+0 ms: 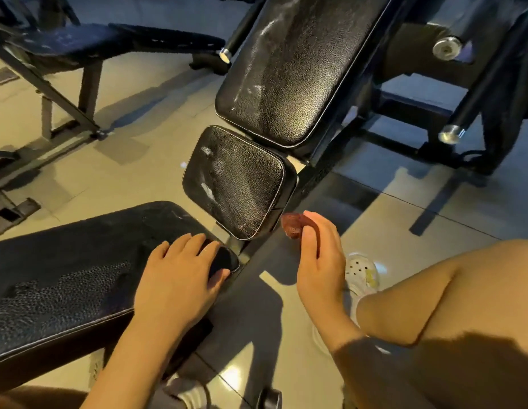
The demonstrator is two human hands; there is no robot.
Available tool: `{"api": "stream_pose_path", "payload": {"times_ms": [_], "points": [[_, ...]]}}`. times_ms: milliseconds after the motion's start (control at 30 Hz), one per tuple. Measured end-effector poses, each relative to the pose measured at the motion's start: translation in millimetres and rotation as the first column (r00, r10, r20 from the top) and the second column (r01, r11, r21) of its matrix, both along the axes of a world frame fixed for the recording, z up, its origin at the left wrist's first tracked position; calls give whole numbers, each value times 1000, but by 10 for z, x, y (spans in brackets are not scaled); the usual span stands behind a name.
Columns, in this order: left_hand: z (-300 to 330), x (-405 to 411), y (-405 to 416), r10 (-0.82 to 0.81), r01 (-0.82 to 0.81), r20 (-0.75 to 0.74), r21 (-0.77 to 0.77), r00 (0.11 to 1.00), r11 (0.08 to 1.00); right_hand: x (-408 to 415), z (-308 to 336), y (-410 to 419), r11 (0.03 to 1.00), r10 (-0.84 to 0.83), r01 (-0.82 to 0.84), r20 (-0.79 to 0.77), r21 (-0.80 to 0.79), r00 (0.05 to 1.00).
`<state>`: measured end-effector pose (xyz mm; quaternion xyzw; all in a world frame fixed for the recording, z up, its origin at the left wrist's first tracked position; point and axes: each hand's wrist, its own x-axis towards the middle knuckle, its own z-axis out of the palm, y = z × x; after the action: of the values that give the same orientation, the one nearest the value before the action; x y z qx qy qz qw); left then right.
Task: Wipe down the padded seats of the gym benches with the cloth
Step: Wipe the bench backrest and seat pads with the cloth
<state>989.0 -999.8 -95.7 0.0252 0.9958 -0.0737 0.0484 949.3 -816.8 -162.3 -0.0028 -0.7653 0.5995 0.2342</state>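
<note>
Reddish cloth (291, 229) sits bunched in my right hand (319, 261), pinched by curled fingers. Just up and left of it lies the small seat pad (236, 181), smudged white, its length running away from me. My left hand (180, 276) rests flat, fingers straight, on the near bench pad (65, 278).

Clearance notes: small seat pad (236, 181) sits between the long backrest pad (298, 66) above and the near pad (65, 273) below. Narrow gaps either side of it; frame bars show through, so not much room to pass there. Left hand (180, 276) lies flat on the near pad's corner, blocking that end. Right hand (319, 261) with the cloth (292, 228) hangs just off the seat pad's lower right corner, over open floor (404, 219). Right of the seat pad: the dark frame rail (313, 178) runs diagonally, knee (434, 296) and shoe (361, 273) crowd the lower right. Left of the seat pad: open floor up to the next bench's legs (88, 90). Pad tops are unobstructed.
</note>
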Motion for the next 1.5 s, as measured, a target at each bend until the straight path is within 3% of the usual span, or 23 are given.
{"api": "stream_pose_path", "payload": {"times_ms": [200,267,400,467,500,533,567,600,633,767,933,1133,1233,1333,1500], "points": [[-48,20,26,-9,10,10,-154,1000,988,-128,40,86,971,-95,121,130,-206,987],[-55,33,27,-21,22,11,-178,1000,984,-150,197,43,971,-87,103,83,-214,993],[-56,27,32,-18,17,-10,-130,1000,991,-404,706,-206,998,38,-51,-308,-33,950],[-4,37,45,9,-10,-41,-15,999,1000,-616,791,-385,947,266,-185,-321,261,909],[30,59,30,25,-22,-82,38,996,999,-720,719,-462,827,357,-194,-226,528,906],[73,88,-2,41,-32,-128,70,991,997,-795,594,-510,595,375,-143,-116,791,920],[104,120,-54,50,-36,-183,77,982,996,-829,434,-521,333,364,-95,-35,938,931],[129,156,-114,60,-45,-228,68,972,997,-802,290,-503,143,338,-68,16,987,941],[141,190,-171,69,-57,-260,53,963,997,-747,167,-467,58,312,-54,33,997,949],[54,213,-203,30,-38,-243,-29,970,999,-638,15,-443,103,327,17,-50,995,944],[-26,171,-203,25,-25,-215,2,976,1000,-729,131,-471,132,334,4,-48,991,941],[-70,170,-184,45,-40,-274,24,961,999,-1222,439,-537,78,382,63,-88,995,920],[-78,165,-180,53,-45,-278,36,959,998,-1378,539,-465,-5,471,157,-136,988,871],[-82,167,-176,51,-42,-293,40,955,998,-1183,432,-369,34,610,199,-178,979,772],[-106,181,-160,64,-44,-319,68,946,997,-614,119,-276,76,375,28,-54,997,925]]}}
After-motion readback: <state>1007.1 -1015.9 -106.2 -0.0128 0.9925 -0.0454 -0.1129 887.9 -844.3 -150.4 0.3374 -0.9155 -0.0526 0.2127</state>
